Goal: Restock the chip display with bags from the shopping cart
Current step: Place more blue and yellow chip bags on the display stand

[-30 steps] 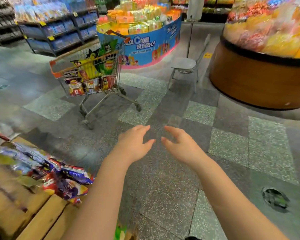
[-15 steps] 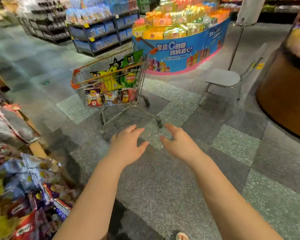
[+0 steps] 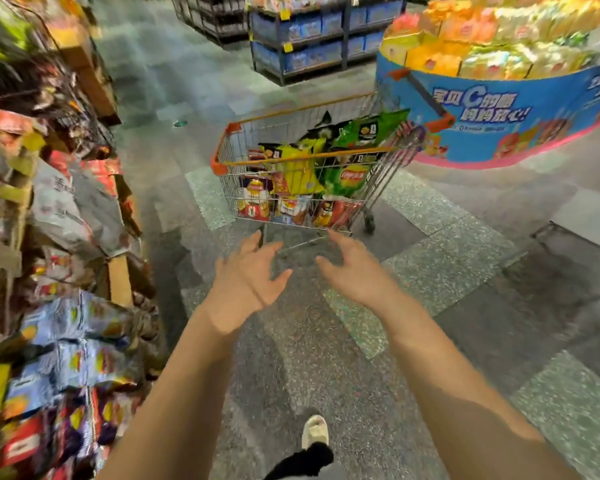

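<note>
Both hands reach forward over the floor (image 3: pixel 291 358), palms facing each other, holding nothing. Left hand (image 3: pixel 246 285) and right hand (image 3: pixel 355 271) each have the grip apart, fingers spread and slightly bent, and a gap of bare floor shows between them. The shopping cart (image 3: pixel 222 161) stands just beyond the fingertips, untouched, its orange-trimmed rim open at the top. One cart, piled with chip bags (image 3: pixel 350 174) (green, yellow and red; exact count unclear through the wire). The chip display (image 3: pixel 70 344) runs down the left edge, close beside the left forearm, stacked with blurred bags. An open aisle lies between display and cart. One blue round promo stand (image 3: pixel 499 129) sits right behind the cart, and one dark shelf unit (image 3: pixel 309 39) stands farther back. The floor is speckled grey stone in light and dark squares. One shoe (image 3: pixel 314 433) shows at the bottom.
</note>
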A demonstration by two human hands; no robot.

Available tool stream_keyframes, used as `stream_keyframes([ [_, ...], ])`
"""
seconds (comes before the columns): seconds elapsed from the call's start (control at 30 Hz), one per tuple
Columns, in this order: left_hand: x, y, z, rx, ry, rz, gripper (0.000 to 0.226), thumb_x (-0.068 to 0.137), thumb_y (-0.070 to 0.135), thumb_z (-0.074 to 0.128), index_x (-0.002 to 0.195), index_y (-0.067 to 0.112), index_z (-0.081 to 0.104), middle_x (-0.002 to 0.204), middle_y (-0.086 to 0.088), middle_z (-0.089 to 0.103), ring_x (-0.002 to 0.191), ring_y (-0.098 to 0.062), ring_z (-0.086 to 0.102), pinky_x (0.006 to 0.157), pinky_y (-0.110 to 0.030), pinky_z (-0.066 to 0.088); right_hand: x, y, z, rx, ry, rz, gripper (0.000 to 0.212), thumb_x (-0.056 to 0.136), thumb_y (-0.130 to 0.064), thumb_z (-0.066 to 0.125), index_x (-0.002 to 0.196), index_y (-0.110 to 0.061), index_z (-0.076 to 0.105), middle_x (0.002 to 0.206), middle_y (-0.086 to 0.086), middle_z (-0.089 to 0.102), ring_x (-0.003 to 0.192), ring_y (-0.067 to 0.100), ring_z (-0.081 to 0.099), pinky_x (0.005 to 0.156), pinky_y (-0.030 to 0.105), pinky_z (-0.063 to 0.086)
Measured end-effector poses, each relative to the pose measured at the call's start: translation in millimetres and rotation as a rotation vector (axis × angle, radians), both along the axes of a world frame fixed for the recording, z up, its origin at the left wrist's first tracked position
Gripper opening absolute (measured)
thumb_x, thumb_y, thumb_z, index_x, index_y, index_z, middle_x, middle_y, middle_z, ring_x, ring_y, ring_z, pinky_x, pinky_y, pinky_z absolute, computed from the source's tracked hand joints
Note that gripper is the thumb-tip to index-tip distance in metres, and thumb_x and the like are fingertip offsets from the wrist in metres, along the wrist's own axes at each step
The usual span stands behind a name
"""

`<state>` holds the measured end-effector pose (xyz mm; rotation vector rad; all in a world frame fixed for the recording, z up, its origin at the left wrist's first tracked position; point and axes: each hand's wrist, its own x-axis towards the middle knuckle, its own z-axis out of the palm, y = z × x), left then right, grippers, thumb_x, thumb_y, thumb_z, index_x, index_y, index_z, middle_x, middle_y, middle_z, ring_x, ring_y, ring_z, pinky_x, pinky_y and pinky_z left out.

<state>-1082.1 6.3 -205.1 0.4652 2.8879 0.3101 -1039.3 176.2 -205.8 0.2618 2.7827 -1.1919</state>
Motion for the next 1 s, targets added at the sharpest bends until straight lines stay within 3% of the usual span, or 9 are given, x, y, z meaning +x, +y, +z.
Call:
stream_keyframes([
  [0.17,-123.3,26.7,20.7,0.053,0.058,-0.022,0.061,0.094,0.045,0.048,0.149,0.023,0.03,0.159,-0.008,0.016,0.145,-0.026,0.02,0.114,-0.053,0.024,-120.9,29.7,25.7,0.003,0.06,-0.004,0.059,0.097,-0.037,0.049,0.149,-0.022,0.026,0.152,0.004,0.032,0.138,0.022,0.032,0.112,0.035,0.029],
  [0.33,-220.5,73.2,19.1,0.01,-0.099,-0.039,0.061,0.097,0.047,0.043,0.151,0.032,0.018,0.161,0.001,-0.002,0.148,-0.023,0.001,0.119,-0.051,0.003,-216.8,72.2,20.2,-0.107,0.037,-0.06,0.058,0.097,-0.034,0.049,0.15,-0.025,0.024,0.154,0.001,0.027,0.131,0.018,0.038,0.105,0.033,0.032],
  [0.47,-315.8,103.7,4.8,-0.018,-0.069,0.022,0.059,0.097,0.046,0.046,0.149,0.031,0.025,0.161,-0.001,0.001,0.148,-0.023,0.006,0.118,-0.055,0.006,-317.8,109.7,9.9,-0.113,0.058,-0.031,0.06,0.098,-0.032,0.048,0.151,-0.022,0.021,0.156,0.002,0.024,0.141,0.02,0.026,0.115,0.04,0.026],
  [0.57,-387.0,127.6,6.7,-0.015,-0.044,0.067,0.058,0.097,0.045,0.047,0.149,0.03,0.025,0.161,-0.004,0.003,0.148,-0.024,0.007,0.118,-0.055,0.006,-397.5,139.1,12.4,-0.088,0.063,-0.005,0.061,0.097,-0.035,0.048,0.15,-0.025,0.021,0.155,0.004,0.024,0.136,0.025,0.036,0.111,0.045,0.034],
  [0.77,-500.7,156.8,13.1,0.002,0.011,0.085,0.06,0.096,0.048,0.046,0.149,0.034,0.023,0.161,-0.001,0.005,0.147,-0.024,0.012,0.116,-0.056,0.013,-526.2,172.1,10.6,-0.1,0.018,0.009,0.06,0.097,-0.035,0.049,0.15,-0.028,0.022,0.155,0.004,0.024,0.132,0.027,0.041,0.109,0.046,0.036],
  [0.9,-566.7,150.1,-6.2,-0.025,-0.084,0.152,0.06,0.096,0.049,0.044,0.15,0.033,0.022,0.161,-0.002,0.003,0.148,-0.023,0.008,0.116,-0.055,0.013,-592.4,172.1,-13.0,-0.093,-0.081,0.075,0.062,0.097,-0.032,0.05,0.151,-0.028,0.018,0.157,-0.001,0.02,0.144,0.022,0.019,0.117,0.041,0.02],
  [1.0,-627.7,149.7,-27.6,-0.069,-0.124,0.128,0.062,0.096,0.052,0.041,0.151,0.03,0.021,0.161,-0.003,0.003,0.147,-0.025,0.01,0.116,-0.054,0.017,-641.9,174.5,-33.2,-0.082,-0.13,0.031,0.06,0.096,-0.032,0.051,0.149,-0.032,0.023,0.153,0.002,0.028,0.132,0.023,0.037,0.106,0.032,0.032],
])
